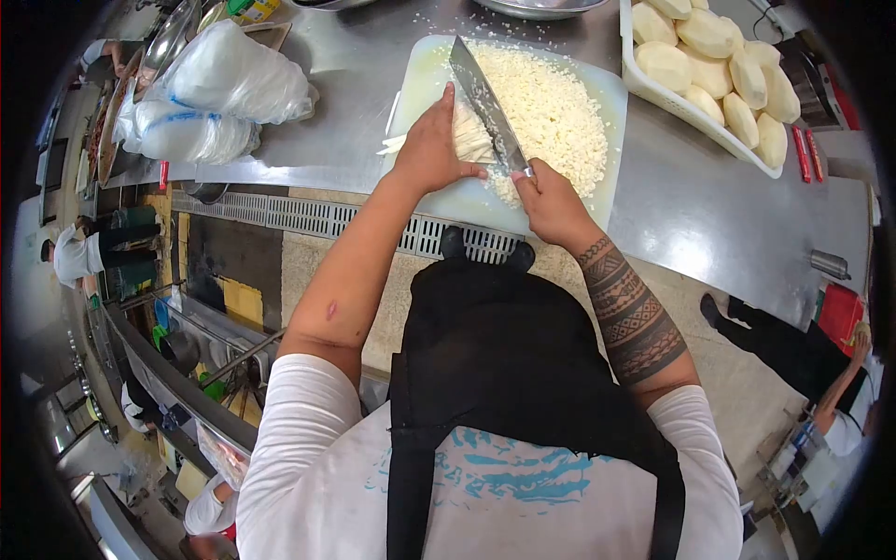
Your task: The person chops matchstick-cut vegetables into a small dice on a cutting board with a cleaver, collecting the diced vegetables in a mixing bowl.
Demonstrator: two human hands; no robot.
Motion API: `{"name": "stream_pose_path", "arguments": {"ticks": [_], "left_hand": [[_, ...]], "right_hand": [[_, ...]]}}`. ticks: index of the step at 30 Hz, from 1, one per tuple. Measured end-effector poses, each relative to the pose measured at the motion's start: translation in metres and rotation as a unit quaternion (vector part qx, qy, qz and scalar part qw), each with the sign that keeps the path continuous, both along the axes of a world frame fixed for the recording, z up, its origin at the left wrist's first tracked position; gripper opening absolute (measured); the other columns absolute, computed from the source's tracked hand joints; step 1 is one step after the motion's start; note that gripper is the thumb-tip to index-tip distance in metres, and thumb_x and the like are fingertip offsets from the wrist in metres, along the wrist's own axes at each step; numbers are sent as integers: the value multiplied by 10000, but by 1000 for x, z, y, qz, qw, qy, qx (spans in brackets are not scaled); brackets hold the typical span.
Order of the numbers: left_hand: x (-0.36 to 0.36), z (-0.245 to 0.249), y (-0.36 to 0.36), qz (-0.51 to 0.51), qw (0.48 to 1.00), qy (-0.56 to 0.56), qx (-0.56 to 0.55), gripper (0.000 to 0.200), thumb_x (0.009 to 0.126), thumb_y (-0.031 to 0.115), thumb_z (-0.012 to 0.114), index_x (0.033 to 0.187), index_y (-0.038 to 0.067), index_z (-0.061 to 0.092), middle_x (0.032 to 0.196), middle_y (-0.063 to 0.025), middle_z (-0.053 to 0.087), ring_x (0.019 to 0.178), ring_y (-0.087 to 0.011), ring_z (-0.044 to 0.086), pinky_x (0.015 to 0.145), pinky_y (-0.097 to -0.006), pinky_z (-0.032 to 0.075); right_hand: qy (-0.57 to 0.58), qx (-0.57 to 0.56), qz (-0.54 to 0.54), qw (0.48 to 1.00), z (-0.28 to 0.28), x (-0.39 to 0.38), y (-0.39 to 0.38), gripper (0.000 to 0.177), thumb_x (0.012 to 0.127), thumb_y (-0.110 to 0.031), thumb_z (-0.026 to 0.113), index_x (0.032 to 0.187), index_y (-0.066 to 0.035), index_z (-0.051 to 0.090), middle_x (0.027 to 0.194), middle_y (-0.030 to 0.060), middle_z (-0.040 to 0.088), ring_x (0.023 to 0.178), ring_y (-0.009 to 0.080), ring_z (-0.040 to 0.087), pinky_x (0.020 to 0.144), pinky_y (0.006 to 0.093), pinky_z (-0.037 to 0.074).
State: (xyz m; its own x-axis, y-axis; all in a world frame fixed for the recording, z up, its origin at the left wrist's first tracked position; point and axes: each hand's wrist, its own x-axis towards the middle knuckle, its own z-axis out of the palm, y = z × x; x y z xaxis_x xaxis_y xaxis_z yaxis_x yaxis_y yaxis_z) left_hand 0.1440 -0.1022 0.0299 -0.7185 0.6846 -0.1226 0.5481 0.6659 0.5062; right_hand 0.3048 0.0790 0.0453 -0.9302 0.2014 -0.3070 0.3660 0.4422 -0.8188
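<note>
On the cutting board (422,67) atop the surface (350,89), the left hand (431,145), fingers spread, braces pale strips (472,142), likely light, crisp and slippery, best pressed from above; the right hand (557,203) firmly grips the knife (491,109) beside the chopped heap (551,121).

Steel table (691,219) with cutting board (485,207), basket (695,120)

the one view looks from the person's head, forward and steeply down, over the black cloth apron (509,341) close below. the pale rectangular plastic cutting board (425,70) sits at upper centre, within arm's reach, on the shiny grey metal table (691,205). the wide lens bends the farther surroundings around both sides.
</note>
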Motion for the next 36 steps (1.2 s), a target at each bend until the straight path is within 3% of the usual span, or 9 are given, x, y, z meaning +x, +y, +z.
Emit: {"name": "stream_pose_path", "arguments": {"ticks": [9, 12, 14, 15, 17, 19, 22, 28, 36], "left_hand": [[9, 4, 14, 37, 989, 62, -131, 1525, 604, 572, 975, 1691, 19, 59, 1706, -321, 215, 1606, -461, 192, 1284, -626, 180], [6, 4, -4, 9, 995, 65, -80, 1490, 644, 556, 963, 1690, 13, 51, 1701, -322, 221, 1602, -466, 198, 1285, -632, 166], [-6, 7, -24, 46, 995, 49, 71, 1390, 708, 532, 935, 1685, 0, 101, 1640, -328, 346, 1544, -455, 330, 1265, -583, 260], [-23, 3, -35, 139, 986, 30, 86, 1082, 772, 471, 897, 1597, -17, 393, 1445, -288, 584, 1384, -426, 530, 1177, -524, 403], [-71, -19, -62, 236, 969, 68, 38, 646, 824, 383, 842, 1326, 6, 686, 1195, -224, 726, 1174, -391, 664, 1028, -485, 517], [-105, -26, -79, 238, 970, 45, -19, 371, 853, 304, 791, 1098, 27, 769, 1101, -198, 753, 1075, -382, 703, 959, -479, 553], [-121, -35, -76, 144, 986, 47, -76, 312, 867, 263, 747, 1077, 32, 768, 1118, -203, 751, 1055, -376, 711, 932, -476, 567], [-127, -38, -64, 142, 978, 31, -152, 293, 872, 232, 677, 1068, 32, 762, 1132, -190, 754, 1088, -377, 707, 948, -482, 562], [-138, -24, -69, 134, 986, -5, -103, 240, 839, 155, 683, 1049, 39, 693, 1076, -200, 757, 1083, -393, 708, 940, -485, 556]], "right_hand": [[21, 49, 0, 999, 9, -1, -11, 349, 1066, -284, 551, 1083, 64, 575, 910, 352, 683, 904, 531, 675, 796, 562, 526], [42, 40, -14, 998, 6, 2, -14, 344, 1064, -279, 556, 1103, 62, 581, 895, 347, 683, 885, 529, 675, 783, 563, 526], [34, 41, -13, 998, 9, 2, -15, 348, 1065, -278, 558, 1116, 64, 582, 896, 346, 683, 883, 528, 674, 779, 561, 527], [24, 43, -11, 999, 11, 2, -15, 352, 1065, -278, 559, 1130, 67, 583, 897, 344, 683, 881, 527, 673, 775, 558, 528], [27, 50, -10, 998, 10, 2, -16, 356, 1066, -279, 560, 1137, 69, 584, 898, 342, 684, 880, 525, 674, 773, 556, 528], [29, 60, -10, 998, 11, 1, -19, 360, 1066, -280, 560, 1145, 70, 584, 898, 340, 685, 880, 522, 674, 770, 553, 528], [16, 56, -23, 998, 15, 0, -23, 356, 1068, -282, 562, 1142, 65, 585, 905, 337, 688, 885, 521, 675, 769, 554, 528], [14, 54, -31, 998, 16, 1, -26, 342, 1065, -275, 565, 1159, 54, 582, 922, 335, 693, 898, 518, 678, 785, 554, 529], [11, 41, -32, 999, 19, 1, -24, 332, 1060, -263, 570, 1143, 58, 575, 914, 337, 685, 890, 513, 676, 772, 539, 528]]}}
